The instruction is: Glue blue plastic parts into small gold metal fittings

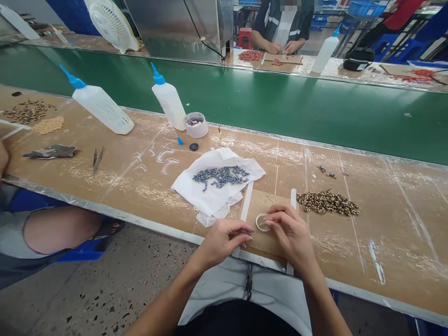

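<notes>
My left hand (227, 238) is over the left edge of a small cardboard pad (266, 200), thumb and fingertips pinched together. Whatever lies between them is too small to make out. Beside a white ring (258, 227) on the pad is my right hand (290, 228), its fingers bent and closed at the tips. A thin pale sliver seems to show at those fingertips, but I cannot tell what it is. Left of the pad, small blue-and-yellow pieces (220, 176) lie on a crumpled white sheet (206, 199). To its right is a heap of dark-and-gold pieces (327, 203).
Two white squeeze bottles (101, 109) with blue nozzles, a tape roll (196, 128) and tweezers (97, 160) are on the cardboard-covered table (147, 172). A green belt (245, 98) runs behind. Across it sits another person (282, 28); someone's knee (61, 228) is at left.
</notes>
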`<state>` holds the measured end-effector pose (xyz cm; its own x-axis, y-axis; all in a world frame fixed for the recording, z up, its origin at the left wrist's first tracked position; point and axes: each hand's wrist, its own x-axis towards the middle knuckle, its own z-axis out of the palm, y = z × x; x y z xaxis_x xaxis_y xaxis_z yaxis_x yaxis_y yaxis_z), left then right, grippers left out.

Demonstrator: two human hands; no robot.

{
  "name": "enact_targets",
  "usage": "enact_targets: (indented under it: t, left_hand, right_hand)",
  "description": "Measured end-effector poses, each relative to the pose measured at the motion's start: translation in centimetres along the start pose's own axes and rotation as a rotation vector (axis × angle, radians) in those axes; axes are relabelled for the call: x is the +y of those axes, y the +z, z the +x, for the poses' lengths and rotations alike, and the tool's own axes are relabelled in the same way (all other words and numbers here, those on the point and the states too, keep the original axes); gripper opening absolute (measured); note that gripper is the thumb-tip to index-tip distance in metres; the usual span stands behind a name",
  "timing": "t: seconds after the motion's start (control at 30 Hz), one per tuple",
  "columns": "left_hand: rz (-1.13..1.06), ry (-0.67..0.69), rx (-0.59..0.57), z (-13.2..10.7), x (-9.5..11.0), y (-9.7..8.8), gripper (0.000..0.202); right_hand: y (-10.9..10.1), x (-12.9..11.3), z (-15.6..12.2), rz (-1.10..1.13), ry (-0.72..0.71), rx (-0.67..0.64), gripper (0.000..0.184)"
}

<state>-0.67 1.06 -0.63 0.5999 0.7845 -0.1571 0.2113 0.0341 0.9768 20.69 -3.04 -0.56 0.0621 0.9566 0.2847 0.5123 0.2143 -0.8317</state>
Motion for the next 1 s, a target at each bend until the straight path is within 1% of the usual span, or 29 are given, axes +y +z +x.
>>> enact_targets:
  t: [0.1,0.17,0.23,0.3,0.4,0.5,0.77,1.0]
  left_hand:
    - [0.14,0.025,-0.015,0.3,0.3,-0.1,0.017]
    - [0.222,0.058,-0.022,0.5,0.6,0.0,0.016]
    - [0.285,0.098,-0.019,0.7,0.8,0.1,0.014]
    - [0.329,0.126,-0.016,0.9,1.0,0.3,0.013]
    - [0.358,0.148,-0.02,1.0,1.2,0.6,0.013]
    - [0.381,0.175,-0.029,1.0,1.3,0.8,0.014]
    - [0.42,0.211,-0.031,1.0,1.0,1.0,0.013]
    - [0.434,0.235,-0.052,1.0,0.9,1.0,0.012]
  right_hand:
    - [0.5,0.0,-1.5,0.172,0.134,0.195,0.013]
    - [0.8,-0.2,-2.6,0.28,0.208,0.302,0.01]
    - [1.1,-0.5,-3.6,0.339,0.259,0.358,0.009]
    - [1.5,-0.8,-4.2,0.362,0.284,0.379,0.01]
    - [2.1,-0.9,-4.5,0.368,0.303,0.371,0.012]
    - [2.5,-0.8,-4.5,0.358,0.299,0.33,0.012]
    - [2.7,-0.6,-4.7,0.31,0.296,0.296,0.012]
    - [2.8,-0.6,-4.9,0.235,0.233,0.258,0.009]
